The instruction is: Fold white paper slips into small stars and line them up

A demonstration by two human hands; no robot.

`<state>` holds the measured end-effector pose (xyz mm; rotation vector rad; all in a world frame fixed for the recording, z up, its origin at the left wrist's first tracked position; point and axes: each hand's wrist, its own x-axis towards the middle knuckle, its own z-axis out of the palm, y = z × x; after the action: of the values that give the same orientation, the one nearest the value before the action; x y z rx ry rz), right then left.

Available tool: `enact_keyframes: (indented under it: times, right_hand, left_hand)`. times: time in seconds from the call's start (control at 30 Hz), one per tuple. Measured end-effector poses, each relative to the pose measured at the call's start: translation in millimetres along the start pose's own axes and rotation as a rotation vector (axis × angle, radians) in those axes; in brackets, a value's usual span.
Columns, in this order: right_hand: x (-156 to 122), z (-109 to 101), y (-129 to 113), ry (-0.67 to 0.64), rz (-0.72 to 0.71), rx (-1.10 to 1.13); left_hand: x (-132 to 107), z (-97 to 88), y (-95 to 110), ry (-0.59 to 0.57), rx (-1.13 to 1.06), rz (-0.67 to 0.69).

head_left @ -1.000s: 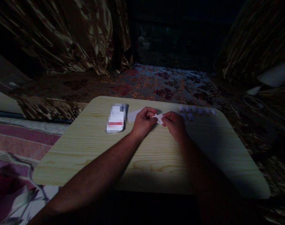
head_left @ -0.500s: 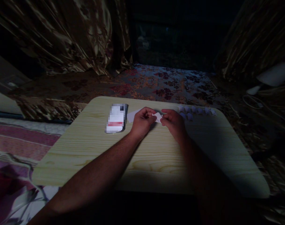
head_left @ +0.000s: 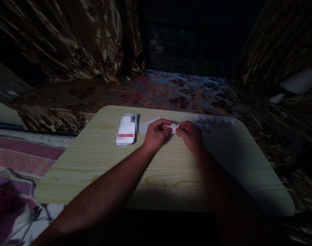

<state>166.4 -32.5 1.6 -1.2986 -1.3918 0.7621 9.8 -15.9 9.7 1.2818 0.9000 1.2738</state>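
L hand (head_left: 157, 134) and R hand (head_left: 191, 134) both have thumb + fingers pinched on a small white folded piece (head_left: 173, 128), held btwn them over the far half of the table (head_left: 168, 174). Light's bad, so can't rly tell which folds are tucked in. Risk imo: if one pinch squeezes or tugs harder than the other, it could crease wrong or rip. Also, those little pale pieces (head_left: 212, 119) sit just past the R hand, so a stray knuckle could knock 'em outta line. Phone's (head_left: 126, 130) off left, w/ a pale strip (head_left: 147, 126) beside it.

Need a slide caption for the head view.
Left hand and right hand hold a small paper over the table, phone to the left.
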Motion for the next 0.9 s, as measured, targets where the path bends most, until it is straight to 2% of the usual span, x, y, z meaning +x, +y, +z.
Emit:
enact_keyframes:
  times: [0.5,0.9]
  right_hand:
    - [-0.3,0.4,3.7,0.020,-0.023,-0.016]
    - [-3.6,1.2,-4.7,-0.028,-0.048,0.160]
  left_hand:
    - [-2.5,1.4,-1.0,-0.036,0.039,0.041]
    - [-0.4,1.8,-0.6,-0.052,-0.085,-0.019]
